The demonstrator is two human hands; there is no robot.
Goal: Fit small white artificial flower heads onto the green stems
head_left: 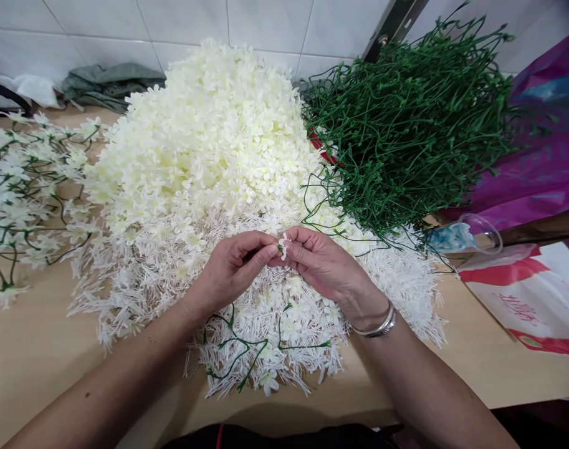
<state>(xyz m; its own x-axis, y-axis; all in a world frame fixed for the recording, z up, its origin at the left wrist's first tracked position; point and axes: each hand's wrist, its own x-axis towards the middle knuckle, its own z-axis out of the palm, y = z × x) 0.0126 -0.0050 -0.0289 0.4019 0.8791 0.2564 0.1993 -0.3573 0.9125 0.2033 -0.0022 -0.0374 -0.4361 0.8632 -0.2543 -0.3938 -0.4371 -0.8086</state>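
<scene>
My left hand (pixel 240 265) and my right hand (pixel 324 265) meet above the middle of the pile, fingertips almost touching. Between them is a small white artificial flower (pixel 285 247), pinched by the right thumb and forefinger. A bit of green stem tip shows at the left fingertips, which are closed on it; the rest of that stem is hidden by the hands. Below lies a branching green plastic stem (pixel 249 342) on white thread-like stamens (pixel 167 262). Loose cream-white blossoms (pixel 214 137) are heaped behind the hands.
Green stems (pixel 410 125) are bunched at the back right, over a red rim (pixel 322 146). Stems bearing flowers (pixel 36 181) lie at left. On the right are a clear plastic cup (pixel 480 234), a red-and-white packet (pixel 527 299) and a purple bag (pixel 531 181). Tiled wall behind.
</scene>
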